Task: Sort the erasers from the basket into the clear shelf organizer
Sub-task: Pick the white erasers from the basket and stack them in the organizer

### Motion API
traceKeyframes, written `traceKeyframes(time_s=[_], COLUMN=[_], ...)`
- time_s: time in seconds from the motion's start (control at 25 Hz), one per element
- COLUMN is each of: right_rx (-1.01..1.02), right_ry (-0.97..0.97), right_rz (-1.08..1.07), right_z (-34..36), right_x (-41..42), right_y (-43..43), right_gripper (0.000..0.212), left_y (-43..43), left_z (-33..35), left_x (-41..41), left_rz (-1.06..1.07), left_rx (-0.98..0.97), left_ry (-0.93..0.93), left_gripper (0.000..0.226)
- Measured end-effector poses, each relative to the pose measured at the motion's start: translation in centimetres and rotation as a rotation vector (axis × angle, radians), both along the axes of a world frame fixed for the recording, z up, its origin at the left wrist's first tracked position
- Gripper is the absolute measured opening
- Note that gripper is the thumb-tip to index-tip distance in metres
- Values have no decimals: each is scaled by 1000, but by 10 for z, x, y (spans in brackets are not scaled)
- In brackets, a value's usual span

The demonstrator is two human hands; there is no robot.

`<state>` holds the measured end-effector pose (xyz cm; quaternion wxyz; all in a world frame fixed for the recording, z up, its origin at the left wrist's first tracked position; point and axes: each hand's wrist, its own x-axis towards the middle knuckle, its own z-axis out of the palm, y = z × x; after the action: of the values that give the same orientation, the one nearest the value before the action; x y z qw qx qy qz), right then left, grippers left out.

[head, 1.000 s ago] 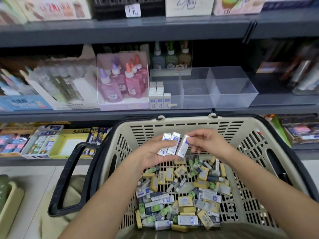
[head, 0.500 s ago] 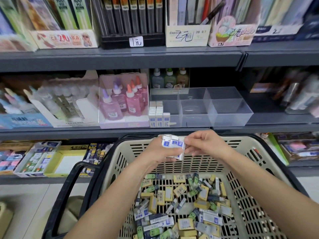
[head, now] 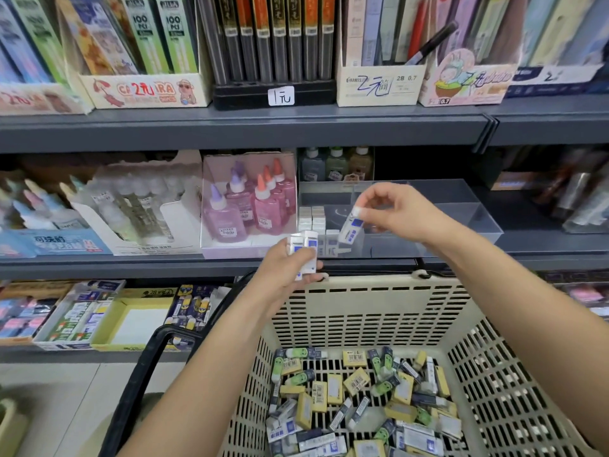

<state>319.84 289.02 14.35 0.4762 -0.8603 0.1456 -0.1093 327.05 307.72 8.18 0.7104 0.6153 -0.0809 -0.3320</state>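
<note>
My right hand (head: pixel 400 214) pinches one white-and-blue eraser (head: pixel 351 227) by its top end, hanging tilted over the left compartment of the clear shelf organizer (head: pixel 468 209). Several white erasers (head: pixel 312 219) stand in rows in that compartment. My left hand (head: pixel 290 268) grips two more white-and-blue erasers (head: pixel 303 247) just in front of the organizer, above the basket's far rim. The beige basket (head: pixel 362 301) below holds several mixed erasers (head: pixel 356 407), yellow, green and white-and-blue.
A pink box of glue bottles (head: pixel 247 209) stands directly left of the organizer. The grey upper shelf (head: pixel 244 127) overhangs it. The organizer's middle and right compartments hold nothing. The basket's black handle (head: pixel 141 384) hangs at the left.
My right hand took one eraser from the bunch and lifted it up and right over the organizer. My left hand rose to the shelf edge with the others. The view tilted upward.
</note>
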Motion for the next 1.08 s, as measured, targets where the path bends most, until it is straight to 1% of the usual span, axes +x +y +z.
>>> traceKeyframes(time_s=[0.08,0.12,0.2,0.24,0.36,0.52,0.64,0.72,0.8,0.88,0.96,1.0,1.08], right_rx=[-126,-232,-436,-469,-450,-556,-555,-559,-462,-319,-311,-304,-188], right_ry=[-49,-43,15,53,175,263,262,165,70,97,141,138,114], right_rz=[-91,-120,-128,-116,-19,50,60,12,15,82,106,93,86], right_z=[-8,-12,-20,-24,-36,-43,-40,-36,-31,-27,-26,-25,-19], right_x=[14,22,36,42,52,61,58,52,45,38,32,30,25], right_y=[-1,1,4,4,10,14,13,17,28,42,50,49,42], right_gripper=[6,3,11,14,14,23,22,19,17,20,23,19,11], left_y=[3,3,3,3,3,2,3,6,7,3,-2,-4,-5], left_z=[-5,-8,-12,-15,-22,-23,-22,-21,-19,-17,-16,-16,-15], left_x=[5,6,7,7,7,10,10,11,11,9,3,0,-2], left_rz=[42,70,130,154,179,182,144,116,84,48,23,17,4], left_rx=[-23,-38,-54,-46,-25,-53,-52,-65,-63,-23,12,3,-64], left_ry=[-48,-57,-58,-67,-89,-64,-66,-66,-76,-119,-181,-190,-141], left_gripper=[11,17,22,23,23,22,19,13,9,10,11,12,13])
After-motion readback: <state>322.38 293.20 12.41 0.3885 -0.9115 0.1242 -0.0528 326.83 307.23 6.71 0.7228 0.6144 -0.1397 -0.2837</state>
